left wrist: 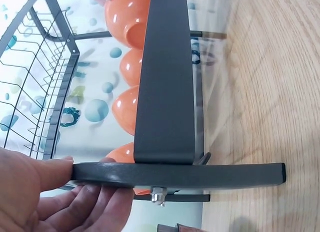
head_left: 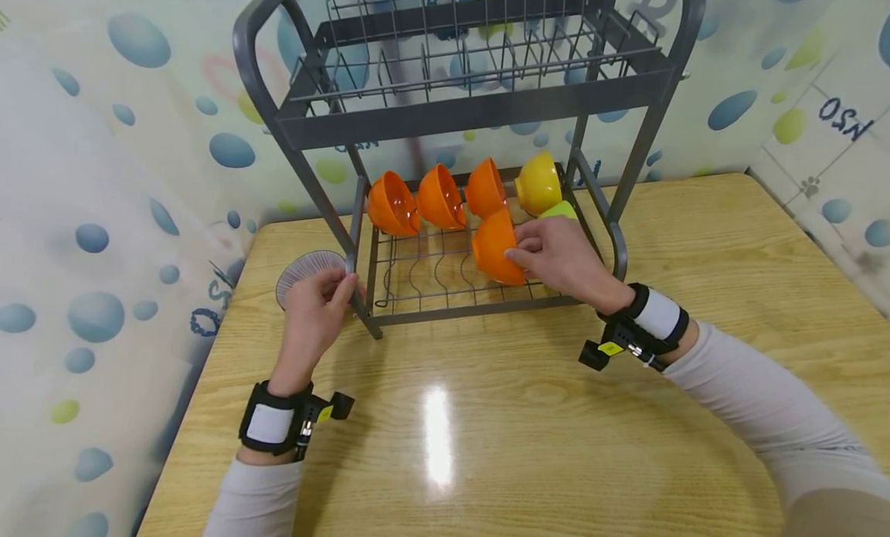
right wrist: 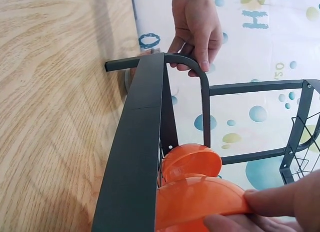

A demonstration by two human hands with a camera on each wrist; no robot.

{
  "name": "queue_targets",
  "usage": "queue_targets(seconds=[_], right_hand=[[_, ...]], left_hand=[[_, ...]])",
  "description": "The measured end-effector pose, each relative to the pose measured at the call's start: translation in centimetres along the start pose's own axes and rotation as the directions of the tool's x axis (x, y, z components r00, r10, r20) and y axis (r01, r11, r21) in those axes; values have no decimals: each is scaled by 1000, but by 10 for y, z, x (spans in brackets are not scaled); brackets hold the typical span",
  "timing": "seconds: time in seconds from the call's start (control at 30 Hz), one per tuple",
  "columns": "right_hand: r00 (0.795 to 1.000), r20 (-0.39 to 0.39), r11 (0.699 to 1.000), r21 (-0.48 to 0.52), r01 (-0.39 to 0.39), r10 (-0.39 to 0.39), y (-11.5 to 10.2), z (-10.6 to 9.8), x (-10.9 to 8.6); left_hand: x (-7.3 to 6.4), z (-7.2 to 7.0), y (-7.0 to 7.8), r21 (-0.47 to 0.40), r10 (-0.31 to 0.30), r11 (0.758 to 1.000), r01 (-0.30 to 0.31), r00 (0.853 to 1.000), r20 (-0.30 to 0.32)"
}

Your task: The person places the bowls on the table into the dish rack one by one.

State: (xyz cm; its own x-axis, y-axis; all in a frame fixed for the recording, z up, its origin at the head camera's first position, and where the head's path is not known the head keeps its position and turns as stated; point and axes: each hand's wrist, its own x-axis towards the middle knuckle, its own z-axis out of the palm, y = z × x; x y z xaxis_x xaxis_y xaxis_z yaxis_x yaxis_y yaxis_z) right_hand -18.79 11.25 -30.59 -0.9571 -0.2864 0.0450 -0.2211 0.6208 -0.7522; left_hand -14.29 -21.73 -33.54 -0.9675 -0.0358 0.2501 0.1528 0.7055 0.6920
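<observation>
A grey metal two-tier dish rack (head_left: 473, 120) stands on the table. My left hand (head_left: 313, 313) grips its left front leg, thumb on one side and fingers curled behind, as the left wrist view shows of the frame (left wrist: 175, 174). With my right hand (head_left: 563, 255) I pinch the rim of an orange bowl (head_left: 496, 247), tipped on its side at the front of the lower tier. Behind it are three more orange bowls (head_left: 392, 203) in a row, also tilted, and a yellow bowl (head_left: 540, 183). Something light green (head_left: 560, 210) is partly hidden behind my right hand.
A round striped plate (head_left: 306, 270) lies left of the rack, partly covered by my left hand. The upper wire basket (head_left: 480, 58) overhangs the bowls. Behind the wooden table (head_left: 528, 429) is a wall (head_left: 139, 174) with a spotted pattern.
</observation>
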Motion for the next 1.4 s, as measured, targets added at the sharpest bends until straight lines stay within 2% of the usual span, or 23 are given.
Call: queue_targets(seconds=[0.33, 0.67, 1.17, 1.4], right_hand=[[999, -10, 998, -38, 41, -41, 0, 1, 0], [995, -26, 992, -84, 96, -98, 1, 5, 2], [994, -47, 992, -87, 90, -95, 0, 7, 1], [990, -71, 988, -99, 118, -125, -1, 8, 1]], left_hand=[[0, 0, -1, -3, 22, 1000, -22, 1000, -7], [0, 0, -3, -15, 1, 1000, -1, 1000, 8], [-1, -2, -2, -8, 6, 1000, -6, 1000, 4], [0, -1, -3, -15, 2, 1000, -2, 1000, 5]])
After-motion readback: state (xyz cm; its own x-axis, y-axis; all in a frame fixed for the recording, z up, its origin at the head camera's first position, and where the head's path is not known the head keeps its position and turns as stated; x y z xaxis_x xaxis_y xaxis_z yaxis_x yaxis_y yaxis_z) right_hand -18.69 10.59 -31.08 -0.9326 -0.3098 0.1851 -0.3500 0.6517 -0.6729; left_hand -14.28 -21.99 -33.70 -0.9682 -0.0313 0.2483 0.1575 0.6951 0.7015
